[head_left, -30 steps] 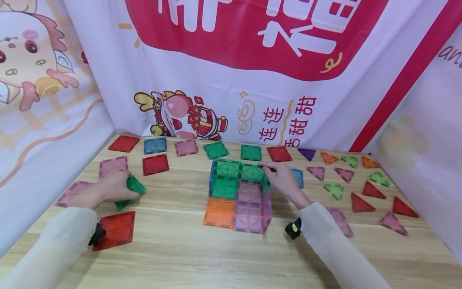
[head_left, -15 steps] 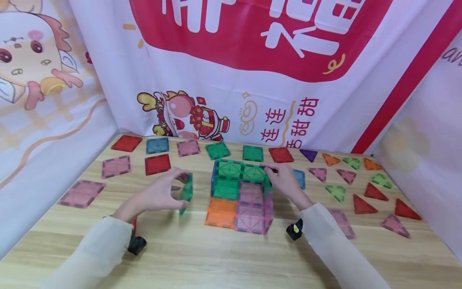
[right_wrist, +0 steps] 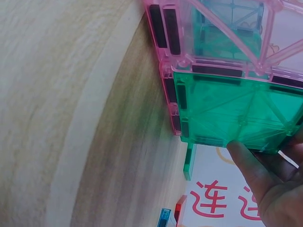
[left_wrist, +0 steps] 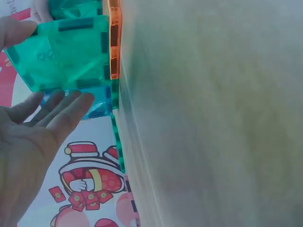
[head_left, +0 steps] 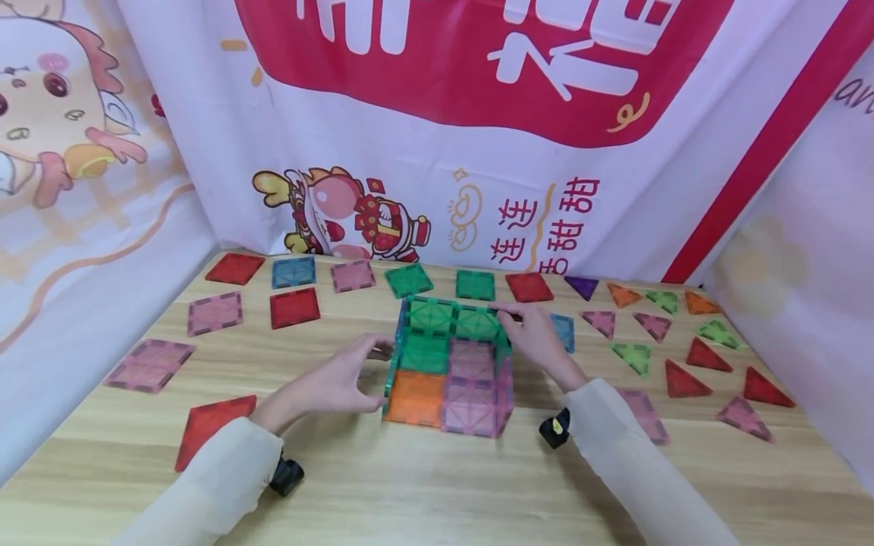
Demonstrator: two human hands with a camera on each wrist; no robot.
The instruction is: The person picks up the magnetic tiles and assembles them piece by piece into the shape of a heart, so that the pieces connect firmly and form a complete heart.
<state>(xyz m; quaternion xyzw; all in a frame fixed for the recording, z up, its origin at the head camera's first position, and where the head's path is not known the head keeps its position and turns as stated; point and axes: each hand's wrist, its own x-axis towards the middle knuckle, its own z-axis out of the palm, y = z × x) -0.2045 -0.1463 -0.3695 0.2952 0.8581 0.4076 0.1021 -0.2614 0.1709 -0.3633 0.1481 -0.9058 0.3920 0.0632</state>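
A small box-like structure of translucent magnetic tiles stands mid-table, with an orange tile and pink tiles as its floor. Green tiles form its back wall, two rows high. At its left front side my left hand holds a green square tile upright, thumb on one edge and fingertips at the opposite edge. The tile stands against the orange tile's left edge; whether they touch is hard to tell. My right hand grips the upper back right corner, thumb and fingers at a green side tile.
Loose square tiles lie left and behind, among them a red tile by my left forearm and a pink tile. Several triangles, such as a red triangle, spread out right. A printed cloth hangs behind the table.
My left hand has lifted the green tile from the left of the table and carried it right to the structure's left side, turning it upright. My right hand has stayed at its corner.
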